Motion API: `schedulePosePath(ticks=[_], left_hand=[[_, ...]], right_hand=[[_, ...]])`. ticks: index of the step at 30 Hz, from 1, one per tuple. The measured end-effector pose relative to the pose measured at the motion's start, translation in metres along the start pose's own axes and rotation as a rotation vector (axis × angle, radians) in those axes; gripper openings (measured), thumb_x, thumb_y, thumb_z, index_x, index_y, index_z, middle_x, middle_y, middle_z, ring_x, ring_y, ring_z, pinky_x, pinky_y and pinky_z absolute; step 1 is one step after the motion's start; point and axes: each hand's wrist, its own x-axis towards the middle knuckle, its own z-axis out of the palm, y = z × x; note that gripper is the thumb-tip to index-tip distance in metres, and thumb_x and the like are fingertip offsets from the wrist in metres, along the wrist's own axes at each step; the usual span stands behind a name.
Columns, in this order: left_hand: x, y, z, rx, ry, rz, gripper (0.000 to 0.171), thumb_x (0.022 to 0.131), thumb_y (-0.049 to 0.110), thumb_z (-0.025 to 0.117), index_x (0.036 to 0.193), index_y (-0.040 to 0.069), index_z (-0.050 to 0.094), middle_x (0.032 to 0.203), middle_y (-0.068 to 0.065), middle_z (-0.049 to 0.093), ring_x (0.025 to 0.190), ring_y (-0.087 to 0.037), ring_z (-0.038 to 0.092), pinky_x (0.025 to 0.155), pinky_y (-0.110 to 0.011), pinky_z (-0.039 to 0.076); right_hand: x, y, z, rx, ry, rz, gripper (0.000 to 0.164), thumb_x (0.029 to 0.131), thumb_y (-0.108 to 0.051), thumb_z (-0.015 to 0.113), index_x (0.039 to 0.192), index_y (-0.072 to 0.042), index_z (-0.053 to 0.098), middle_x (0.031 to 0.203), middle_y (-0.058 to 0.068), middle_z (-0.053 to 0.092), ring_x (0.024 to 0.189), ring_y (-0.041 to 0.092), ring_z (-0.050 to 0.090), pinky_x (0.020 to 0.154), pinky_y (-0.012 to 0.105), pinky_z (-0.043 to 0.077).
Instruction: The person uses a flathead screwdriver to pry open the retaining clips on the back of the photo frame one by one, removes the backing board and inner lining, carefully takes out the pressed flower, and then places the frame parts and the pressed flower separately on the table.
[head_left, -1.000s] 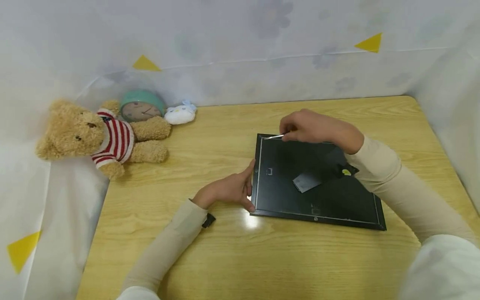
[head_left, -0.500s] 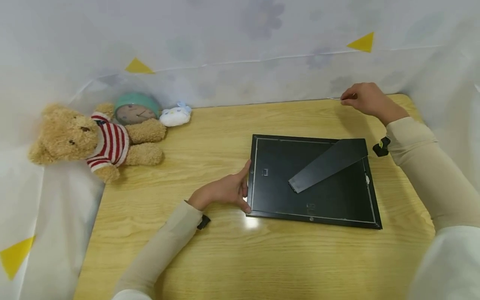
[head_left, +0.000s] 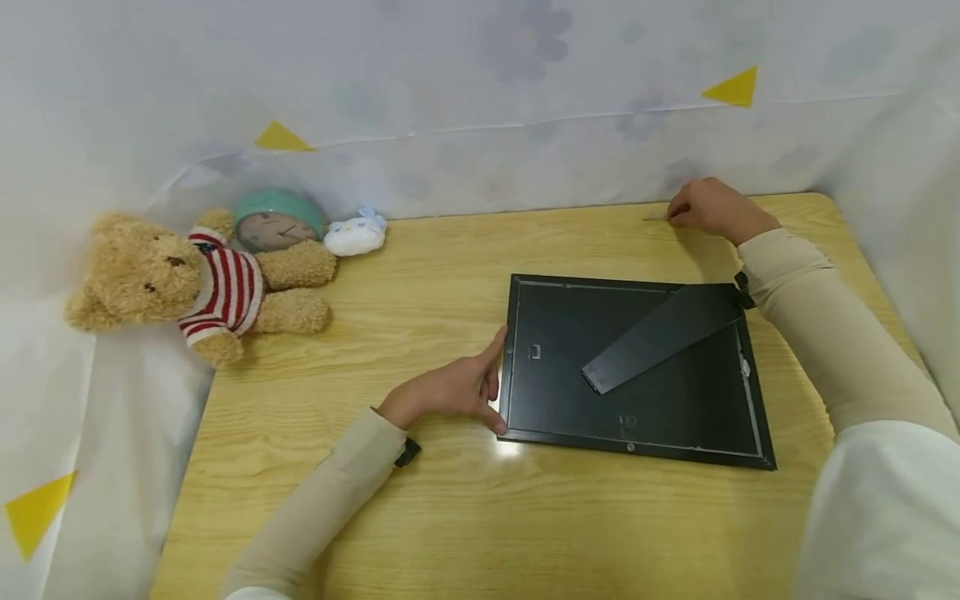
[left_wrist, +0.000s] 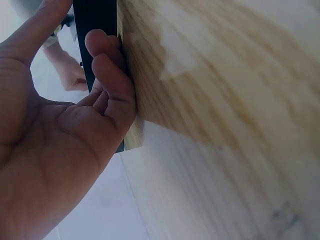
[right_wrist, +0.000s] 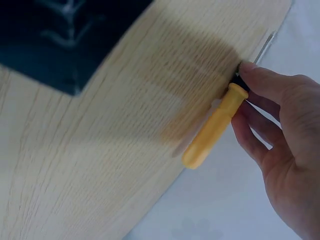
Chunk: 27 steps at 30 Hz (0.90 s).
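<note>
A black picture frame point(head_left: 555, 383) lies face down on the table, its stand leg point(head_left: 652, 340) slanting across the back panel. My left hand point(head_left: 453, 387) is at the frame's left edge, thumb and index finger spread apart along it. In the left wrist view, two of that hand's fingers point(left_wrist: 112, 75) are bent beside the black edge point(left_wrist: 95, 20). Near the table's back edge, my right hand point(head_left: 716, 208) pinches a screwdriver point(right_wrist: 212, 127) by the black collar between its yellow handle and metal shaft. The screwdriver is close over the tabletop.
A teddy bear point(head_left: 225, 279) in a striped shirt lies at the back left. Beside it are a green round clock point(head_left: 277, 221) and a small white plush point(head_left: 356, 235). A pale floral sheet point(head_left: 450, 100) hangs behind the wooden table point(head_left: 570, 533).
My right hand has gone from the frame's upper left corner to the table's back edge with the screwdriver, lowering lately. The left hand stays at the frame's left edge.
</note>
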Motion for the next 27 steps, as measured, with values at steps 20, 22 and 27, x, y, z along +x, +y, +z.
schedulePosePath(ticks=[20, 22, 27], left_hand=[[0.005, -0.009, -0.015, -0.018, -0.038, 0.021, 0.141, 0.071, 0.032, 0.093, 0.160, 0.016, -0.015, 0.091, -0.005, 0.064, 0.080, -0.015, 0.063, 0.075, -0.028, 0.052], [0.005, -0.011, -0.020, -0.034, -0.033, 0.017, 0.136, 0.073, 0.034, 0.091, 0.160, 0.016, -0.012, 0.092, -0.004, 0.065, 0.081, -0.015, 0.063, 0.077, -0.028, 0.052], [0.005, -0.013, -0.031, 0.003, -0.006, 0.003, 0.122, 0.079, 0.042, 0.085, 0.162, 0.014, 0.000, 0.101, -0.002, 0.063, 0.084, -0.015, 0.063, 0.079, -0.030, 0.052]], right_hand=[[-0.028, -0.029, -0.033, 0.010, 0.049, 0.091, 0.051, 0.102, -0.025, 0.059, 0.135, 0.014, 0.053, 0.131, 0.037, 0.051, 0.116, 0.051, 0.052, 0.094, 0.063, 0.043], [-0.039, -0.043, -0.042, -0.006, 0.071, 0.076, 0.053, 0.103, -0.028, 0.057, 0.136, 0.013, 0.052, 0.132, 0.037, 0.049, 0.115, 0.050, 0.051, 0.093, 0.063, 0.043], [-0.070, -0.091, -0.037, -0.079, 0.131, -0.038, 0.054, 0.099, -0.030, 0.065, 0.133, 0.011, 0.055, 0.133, 0.035, 0.050, 0.117, 0.051, 0.051, 0.094, 0.064, 0.043]])
